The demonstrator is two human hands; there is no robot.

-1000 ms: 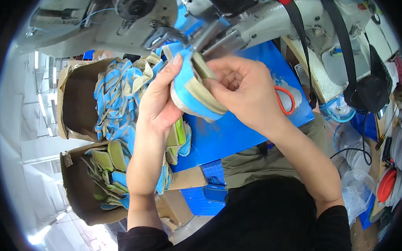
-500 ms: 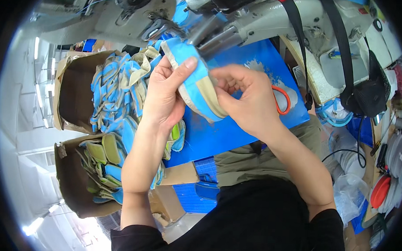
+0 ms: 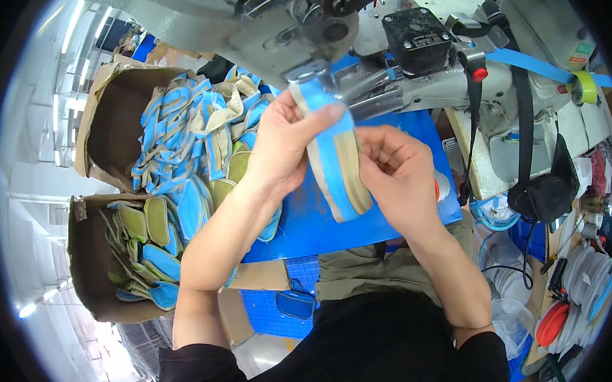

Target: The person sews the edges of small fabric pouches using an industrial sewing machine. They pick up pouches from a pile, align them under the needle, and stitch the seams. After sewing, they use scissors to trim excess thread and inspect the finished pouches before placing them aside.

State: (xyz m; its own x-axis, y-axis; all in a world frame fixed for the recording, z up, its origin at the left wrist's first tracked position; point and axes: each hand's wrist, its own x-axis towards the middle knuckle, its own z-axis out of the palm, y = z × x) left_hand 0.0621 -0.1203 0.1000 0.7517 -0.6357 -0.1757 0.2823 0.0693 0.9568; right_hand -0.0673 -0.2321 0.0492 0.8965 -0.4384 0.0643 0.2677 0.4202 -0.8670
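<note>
Between my two hands is a curved blue-and-beige fabric strip (image 3: 335,166), its far end close to the grey sewing machine (image 3: 311,29). My left hand (image 3: 281,139) is closed on the strip's upper left edge, thumb lying across the blue face. On the other side, my right hand (image 3: 402,174) pinches the beige edge between thumb and bent fingers. The strip's lower end hangs in a loop above the blue work surface (image 3: 305,221). Motion blurs the strip's upper end, so I cannot tell whether it touches the machine.
At the left, a cardboard box (image 3: 113,127) and a pile of blue-beige strips (image 3: 176,132) lie beside another box (image 3: 88,251) with green-and-blue fabric pieces (image 3: 158,223). Black straps hold a pouch (image 3: 545,189) at the right. White reels (image 3: 579,281) stand below it.
The view has shifted, showing more of the machine. Both hands and the strip now appear farther right and lower, with the strip turned more upright. Both hands keep their hold.
</note>
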